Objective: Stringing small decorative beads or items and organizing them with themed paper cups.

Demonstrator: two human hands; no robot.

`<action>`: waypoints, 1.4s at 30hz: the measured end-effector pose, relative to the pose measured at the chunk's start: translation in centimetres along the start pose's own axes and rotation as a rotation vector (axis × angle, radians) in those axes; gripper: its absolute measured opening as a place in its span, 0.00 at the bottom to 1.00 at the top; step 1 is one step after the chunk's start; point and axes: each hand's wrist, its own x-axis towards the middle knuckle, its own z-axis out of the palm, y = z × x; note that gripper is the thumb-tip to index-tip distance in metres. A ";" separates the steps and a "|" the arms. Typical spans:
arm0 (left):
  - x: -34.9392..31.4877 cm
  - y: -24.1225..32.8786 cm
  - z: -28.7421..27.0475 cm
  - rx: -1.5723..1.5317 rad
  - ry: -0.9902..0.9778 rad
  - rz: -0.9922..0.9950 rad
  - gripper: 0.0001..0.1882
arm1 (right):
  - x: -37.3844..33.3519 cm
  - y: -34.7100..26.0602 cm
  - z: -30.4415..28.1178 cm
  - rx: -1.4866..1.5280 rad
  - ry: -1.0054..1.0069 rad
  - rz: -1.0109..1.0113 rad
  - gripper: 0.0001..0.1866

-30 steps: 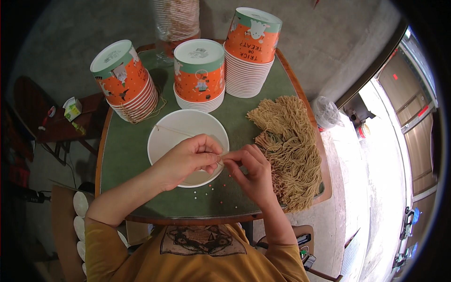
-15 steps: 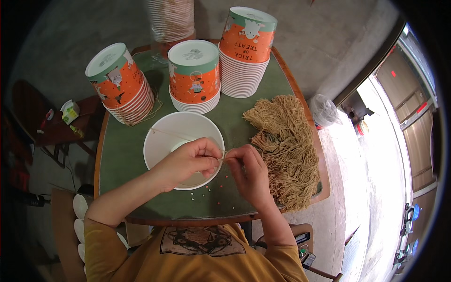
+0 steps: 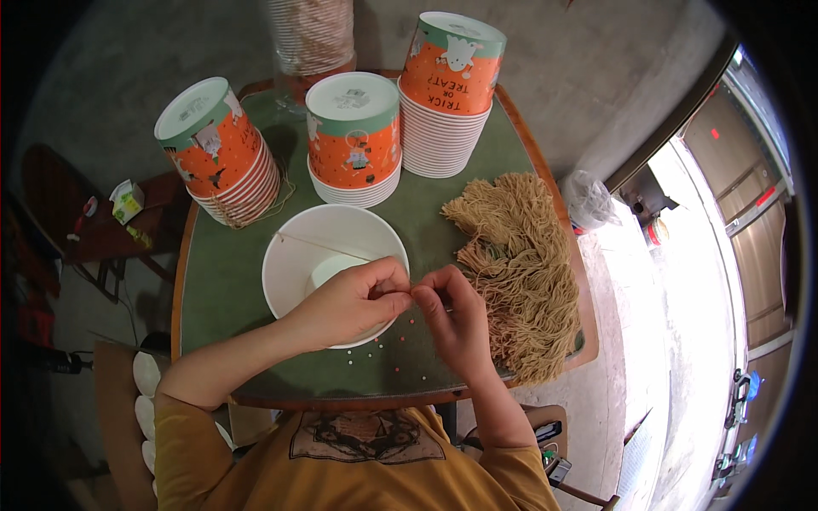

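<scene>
A white paper bucket [image 3: 287, 277] stands mouth up on the table, its inside showing. One tan cord [image 3: 322, 245] runs from the bucket's far left rim across the opening toward my left hand [image 3: 354, 298]. That hand lies over the right part of the bucket, thumb and forefinger pinched on the cord. At the right rim my right hand [image 3: 453, 319] meets it, its fingertips pinched together on the cord's end. Both sets of fingertips nearly touch, and they hide the cord between them. Just right of my right hand lies a heap of tan cords [image 3: 520, 281].
Upside-down stacks of orange and green paper buckets stand at the left [image 3: 213, 149], middle [image 3: 354, 140] and right [image 3: 452, 94] of the table's far side. Behind them is a wrapped stack of cups or buckets [image 3: 311, 38]. Small pink and white bits [image 3: 397, 370] dot the green tabletop [image 3: 221, 289].
My left fingers have curled in more and the thumb has straightened. My right fingertips have closed tighter beside them. The cord over the bucket looks straighter.
</scene>
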 end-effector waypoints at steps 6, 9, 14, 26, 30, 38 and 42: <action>0.3 0.9 -0.6 -0.128 -0.025 -0.120 0.04 | -0.3 -0.3 0.6 0.010 -0.012 -0.135 0.06; 0.2 0.9 -0.7 -0.161 -0.027 -0.143 0.04 | -0.2 -0.4 1.0 -0.043 0.014 -0.174 0.05; 0.1 1.3 -0.6 -0.274 -0.036 -0.199 0.05 | -0.1 0.8 1.0 0.189 0.010 -0.027 0.06; -0.1 0.7 -0.7 -0.048 -0.004 -0.121 0.05 | 0.1 0.8 1.1 0.466 -0.097 0.169 0.08; 0.2 1.0 -1.1 -0.227 -0.032 -0.149 0.04 | -0.5 0.5 1.7 0.373 -0.046 0.075 0.06; -0.2 0.5 -1.2 -0.406 -0.020 -0.224 0.03 | -0.7 0.3 2.4 0.133 0.022 -0.158 0.02; -0.4 0.0 -1.4 -0.463 0.028 -0.235 0.03 | -0.7 0.5 2.0 -0.039 0.029 -0.204 0.06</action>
